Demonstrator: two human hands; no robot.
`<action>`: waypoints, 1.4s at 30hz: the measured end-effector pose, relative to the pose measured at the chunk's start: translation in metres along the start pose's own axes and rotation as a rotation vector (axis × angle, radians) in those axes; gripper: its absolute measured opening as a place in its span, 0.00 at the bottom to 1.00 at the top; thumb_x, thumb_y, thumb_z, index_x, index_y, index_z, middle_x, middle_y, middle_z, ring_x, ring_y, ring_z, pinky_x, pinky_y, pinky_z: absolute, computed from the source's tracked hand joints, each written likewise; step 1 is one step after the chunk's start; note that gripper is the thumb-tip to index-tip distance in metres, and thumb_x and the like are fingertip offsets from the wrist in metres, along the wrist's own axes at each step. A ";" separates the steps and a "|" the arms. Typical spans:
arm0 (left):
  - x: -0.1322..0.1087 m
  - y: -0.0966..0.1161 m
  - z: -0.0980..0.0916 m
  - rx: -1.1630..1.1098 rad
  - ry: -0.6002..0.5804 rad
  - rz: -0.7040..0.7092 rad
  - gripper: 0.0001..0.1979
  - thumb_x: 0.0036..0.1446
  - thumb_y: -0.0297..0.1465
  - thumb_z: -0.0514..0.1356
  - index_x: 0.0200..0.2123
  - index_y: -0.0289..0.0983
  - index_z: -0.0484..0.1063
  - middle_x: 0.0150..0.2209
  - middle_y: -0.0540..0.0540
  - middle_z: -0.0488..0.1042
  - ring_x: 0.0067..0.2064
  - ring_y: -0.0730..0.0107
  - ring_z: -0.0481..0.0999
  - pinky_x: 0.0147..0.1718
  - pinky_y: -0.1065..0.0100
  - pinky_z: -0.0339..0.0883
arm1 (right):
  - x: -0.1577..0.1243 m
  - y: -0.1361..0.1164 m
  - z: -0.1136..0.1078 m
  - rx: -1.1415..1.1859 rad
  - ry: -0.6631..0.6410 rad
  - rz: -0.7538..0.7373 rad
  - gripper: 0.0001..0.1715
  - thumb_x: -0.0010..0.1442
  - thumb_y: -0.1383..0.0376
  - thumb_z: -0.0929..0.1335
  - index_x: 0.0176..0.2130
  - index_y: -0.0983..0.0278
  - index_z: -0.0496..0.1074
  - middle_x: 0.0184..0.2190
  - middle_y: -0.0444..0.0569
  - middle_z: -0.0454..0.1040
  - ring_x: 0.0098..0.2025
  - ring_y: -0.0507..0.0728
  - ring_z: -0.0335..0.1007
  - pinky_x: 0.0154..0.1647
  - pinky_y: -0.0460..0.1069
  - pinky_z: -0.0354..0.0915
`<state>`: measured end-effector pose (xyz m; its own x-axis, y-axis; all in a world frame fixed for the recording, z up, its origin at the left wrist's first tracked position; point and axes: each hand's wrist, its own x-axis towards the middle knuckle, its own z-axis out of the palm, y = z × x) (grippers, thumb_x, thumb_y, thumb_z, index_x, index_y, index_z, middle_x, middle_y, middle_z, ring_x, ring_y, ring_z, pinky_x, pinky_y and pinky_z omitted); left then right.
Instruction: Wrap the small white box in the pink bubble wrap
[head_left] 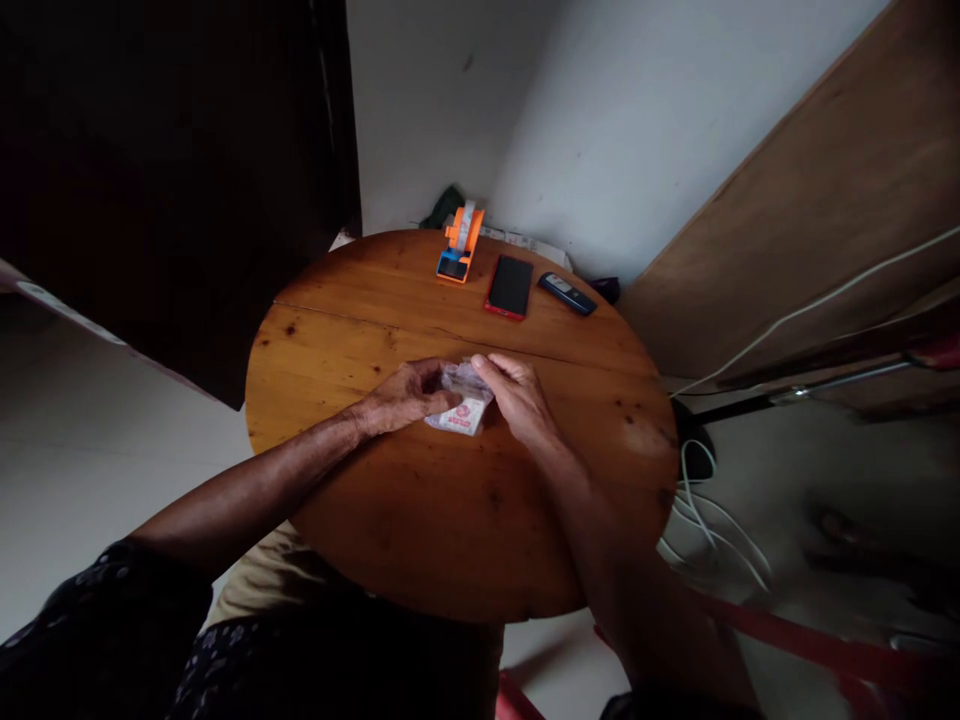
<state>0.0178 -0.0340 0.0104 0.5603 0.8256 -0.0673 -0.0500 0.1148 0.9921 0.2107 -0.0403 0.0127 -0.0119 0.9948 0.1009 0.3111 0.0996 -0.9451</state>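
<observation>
A small white box with a red print (460, 416) sits inside a thin, crinkled clear plastic bag (466, 376) above the middle of the round table. My left hand (409, 393) is closed on the left side of the bagged box, its thumb lying across the front. At the upper right, my right hand (516, 392) pinches the bag's loose plastic between thumb and fingers. The fingertips of both hands are partly hidden behind the plastic.
On the round wooden table (337, 340), toward the wall, stand an orange tape dispenser (463, 240), a phone with a red edge (510, 287) and a dark handset-like device (568, 293). White cables (705, 520) lie on the floor at the right.
</observation>
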 end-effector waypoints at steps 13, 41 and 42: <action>-0.002 0.003 0.000 0.119 0.047 0.009 0.26 0.53 0.43 0.69 0.49 0.32 0.74 0.46 0.39 0.80 0.42 0.64 0.79 0.44 0.62 0.71 | -0.015 -0.012 -0.013 -0.066 -0.081 -0.005 0.27 0.63 0.42 0.65 0.28 0.60 0.70 0.25 0.44 0.68 0.29 0.55 0.63 0.31 0.50 0.57; 0.009 -0.009 -0.003 0.036 0.032 0.101 0.33 0.52 0.41 0.70 0.58 0.34 0.68 0.48 0.39 0.78 0.45 0.66 0.77 0.43 0.67 0.70 | -0.013 -0.009 0.005 -0.051 -0.042 0.022 0.19 0.59 0.48 0.70 0.36 0.61 0.76 0.27 0.45 0.74 0.28 0.54 0.69 0.28 0.49 0.64; 0.009 -0.009 -0.003 0.030 0.028 0.101 0.33 0.52 0.41 0.70 0.58 0.34 0.68 0.49 0.39 0.78 0.45 0.66 0.77 0.43 0.66 0.70 | -0.011 -0.008 0.007 -0.049 -0.032 0.012 0.19 0.59 0.48 0.70 0.35 0.61 0.76 0.26 0.45 0.74 0.28 0.54 0.69 0.28 0.49 0.63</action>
<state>0.0210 -0.0263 0.0005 0.5301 0.8474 0.0310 -0.0800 0.0136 0.9967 0.2021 -0.0516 0.0174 -0.0381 0.9962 0.0787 0.3574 0.0871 -0.9299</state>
